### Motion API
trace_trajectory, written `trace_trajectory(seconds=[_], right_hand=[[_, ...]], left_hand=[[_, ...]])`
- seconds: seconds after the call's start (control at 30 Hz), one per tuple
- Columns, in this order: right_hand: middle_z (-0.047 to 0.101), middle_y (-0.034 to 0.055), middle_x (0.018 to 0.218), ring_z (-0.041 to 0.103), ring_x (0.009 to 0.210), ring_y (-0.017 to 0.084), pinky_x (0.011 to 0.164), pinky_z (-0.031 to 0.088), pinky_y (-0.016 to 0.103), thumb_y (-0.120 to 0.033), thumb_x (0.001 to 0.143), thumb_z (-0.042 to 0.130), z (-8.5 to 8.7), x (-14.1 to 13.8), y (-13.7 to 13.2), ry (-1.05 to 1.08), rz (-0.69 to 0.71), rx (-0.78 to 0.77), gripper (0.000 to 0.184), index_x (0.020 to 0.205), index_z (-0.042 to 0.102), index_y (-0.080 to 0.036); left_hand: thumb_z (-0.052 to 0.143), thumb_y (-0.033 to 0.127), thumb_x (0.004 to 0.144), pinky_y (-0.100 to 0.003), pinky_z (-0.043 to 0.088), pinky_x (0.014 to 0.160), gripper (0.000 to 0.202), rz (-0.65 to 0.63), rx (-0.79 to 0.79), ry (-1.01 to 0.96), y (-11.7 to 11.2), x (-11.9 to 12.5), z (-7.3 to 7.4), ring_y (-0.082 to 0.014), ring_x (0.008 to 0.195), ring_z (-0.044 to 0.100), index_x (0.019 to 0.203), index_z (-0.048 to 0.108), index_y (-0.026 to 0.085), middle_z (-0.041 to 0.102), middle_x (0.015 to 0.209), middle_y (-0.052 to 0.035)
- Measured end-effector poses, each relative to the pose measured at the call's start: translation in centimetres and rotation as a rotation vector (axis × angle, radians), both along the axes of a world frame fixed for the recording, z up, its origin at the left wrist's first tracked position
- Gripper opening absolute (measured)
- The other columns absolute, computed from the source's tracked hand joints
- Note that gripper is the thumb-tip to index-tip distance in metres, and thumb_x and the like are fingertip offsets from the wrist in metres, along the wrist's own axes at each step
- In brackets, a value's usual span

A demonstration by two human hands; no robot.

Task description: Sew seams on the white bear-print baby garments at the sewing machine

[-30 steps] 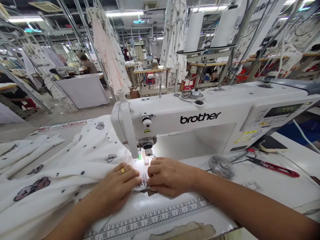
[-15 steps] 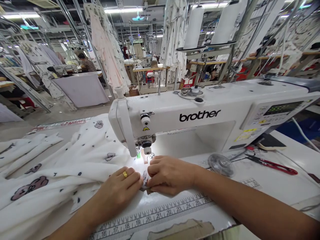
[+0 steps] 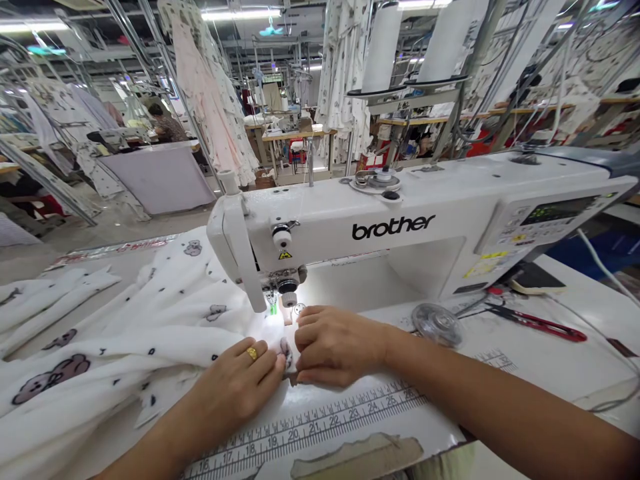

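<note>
White fabric with a bear print (image 3: pixel 175 340) spreads from the left up to the needle area of a sewing machine (image 3: pixel 320 220). My left hand (image 3: pixel 245 377), a gold ring on one finger, presses down on the fabric's edge just in front of the lit needle area. Across a narrow gap, my right hand (image 3: pixel 333 347) has its fingers curled and closed at the same edge, right of the needle. A small printed bit of the fabric shows between the two hands. My right fingertips are partly hidden, and so is the fabric under them.
Red-handled thread snips (image 3: pixel 543 325) and a clear round disc (image 3: pixel 437 325) lie to the right. A printed ruler scale (image 3: pixel 320 427) runs along the table front. Thread cones (image 3: pixel 383 50) stand above the machine. Hung garments and a seated person are farther back.
The view has shifted slightly, so the machine sits a little farther left. The hands have drawn slightly apart, with more fabric showing between them; both stay at the fabric edge.
</note>
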State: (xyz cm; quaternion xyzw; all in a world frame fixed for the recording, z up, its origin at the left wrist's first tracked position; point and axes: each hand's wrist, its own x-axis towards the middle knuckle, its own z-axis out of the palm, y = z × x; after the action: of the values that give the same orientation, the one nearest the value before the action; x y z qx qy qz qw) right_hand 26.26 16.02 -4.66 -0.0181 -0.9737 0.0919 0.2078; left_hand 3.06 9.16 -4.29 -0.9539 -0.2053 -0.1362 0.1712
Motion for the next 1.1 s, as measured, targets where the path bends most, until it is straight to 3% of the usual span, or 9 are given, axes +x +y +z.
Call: trace_trajectory(seconds=[0.07, 0.27, 0.43, 0.5, 0.67, 0.83, 0.9, 1.0, 1.1], right_hand=[[0.058, 0.0014, 0.073, 0.048, 0.068, 0.015, 0.083, 0.041, 0.032, -0.034, 0.098, 0.052, 0.2, 0.0, 0.1, 0.050, -0.044, -0.014, 0.033, 0.073, 0.065, -0.016], [0.064, 0.0049, 0.093, 0.055, 0.084, 0.016, 0.086, 0.043, 0.031, -0.030, 0.097, 0.054, 0.1, -0.1, -0.1, 0.035, -0.047, -0.096, 0.019, 0.100, 0.067, -0.016], [0.065, 0.0044, 0.093, 0.052, 0.084, 0.017, 0.091, 0.041, 0.034, -0.031, 0.100, 0.050, 0.0, -0.2, -0.5, -0.031, -0.045, -0.029, 0.023, 0.096, 0.068, -0.016], [0.065, 0.0046, 0.097, 0.052, 0.088, 0.018, 0.095, 0.039, 0.035, -0.031, 0.100, 0.050, 0.1, -0.3, -0.6, -0.043, -0.050, 0.020, 0.024, 0.094, 0.067, -0.016], [0.067, 0.0046, 0.101, 0.053, 0.099, 0.019, 0.104, 0.035, 0.036, -0.026, 0.099, 0.049, 0.6, -0.4, -0.7, -0.094, 0.014, 0.109, 0.021, 0.094, 0.066, -0.015], [0.069, 0.0041, 0.099, 0.057, 0.094, 0.018, 0.103, 0.037, 0.035, -0.026, 0.100, 0.049, 0.4, -0.5, -0.7, -0.084, 0.023, 0.049, 0.020, 0.097, 0.065, -0.014], [0.069, 0.0040, 0.100, 0.057, 0.094, 0.017, 0.100, 0.039, 0.034, -0.025, 0.099, 0.050, 0.3, -0.5, -0.7, -0.082, 0.024, 0.024, 0.018, 0.098, 0.065, -0.015], [0.069, 0.0045, 0.101, 0.057, 0.098, 0.017, 0.101, 0.039, 0.034, -0.026, 0.099, 0.050, 0.2, -0.5, -0.7, -0.074, 0.022, 0.013, 0.019, 0.098, 0.065, -0.014], [0.068, 0.0055, 0.103, 0.057, 0.104, 0.018, 0.107, 0.036, 0.035, -0.024, 0.099, 0.050, 0.3, -0.4, -0.6, -0.090, 0.035, 0.005, 0.018, 0.098, 0.064, -0.013]], left_hand=[[0.046, 0.000, 0.089, -0.038, 0.051, 0.070, 0.021, -0.001, -0.001, 0.005, -0.1, 0.0, 0.0, -0.0216, 0.077, 0.056, 0.102, 0.062, 0.001, 0.062, 0.085, -0.0104], [0.051, 0.001, 0.087, -0.037, 0.050, 0.067, 0.019, 0.021, -0.011, 0.045, -0.2, -0.3, -0.4, -0.0213, 0.075, 0.054, 0.101, 0.063, 0.003, 0.060, 0.083, -0.0090], [0.049, 0.001, 0.087, -0.036, 0.049, 0.066, 0.019, 0.030, -0.042, 0.036, -0.2, -0.2, 0.0, -0.0210, 0.074, 0.054, 0.099, 0.063, 0.005, 0.060, 0.081, -0.0078], [0.048, 0.006, 0.090, -0.035, 0.049, 0.066, 0.017, 0.059, -0.150, -0.019, -0.4, -0.2, 0.5, -0.0209, 0.075, 0.054, 0.098, 0.063, 0.009, 0.060, 0.081, -0.0069], [0.041, 0.021, 0.098, -0.029, 0.047, 0.063, 0.027, 0.372, -0.504, -0.287, -0.3, -0.6, 0.5, -0.0147, 0.068, 0.055, 0.077, 0.058, 0.018, 0.056, 0.075, -0.0019], [0.047, 0.022, 0.096, -0.030, 0.049, 0.060, 0.019, 0.616, -0.389, -0.374, 0.3, -0.4, -0.9, -0.0158, 0.066, 0.057, 0.079, 0.056, 0.018, 0.056, 0.078, -0.0017], [0.047, 0.019, 0.094, -0.034, 0.052, 0.069, 0.012, 0.586, -0.283, -0.331, 0.4, -0.2, -1.0, -0.0201, 0.078, 0.061, 0.093, 0.059, 0.017, 0.061, 0.087, -0.0051], [0.044, 0.012, 0.094, -0.040, 0.051, 0.088, 0.025, 0.422, -0.139, -0.236, 0.5, -0.3, -0.9, -0.0245, 0.102, 0.060, 0.114, 0.058, 0.015, 0.065, 0.107, -0.0089], [0.039, 0.006, 0.093, -0.039, 0.051, 0.092, 0.033, 0.290, -0.105, -0.140, 0.7, -0.7, -1.1, -0.0230, 0.106, 0.061, 0.117, 0.060, 0.014, 0.067, 0.112, -0.0090]])
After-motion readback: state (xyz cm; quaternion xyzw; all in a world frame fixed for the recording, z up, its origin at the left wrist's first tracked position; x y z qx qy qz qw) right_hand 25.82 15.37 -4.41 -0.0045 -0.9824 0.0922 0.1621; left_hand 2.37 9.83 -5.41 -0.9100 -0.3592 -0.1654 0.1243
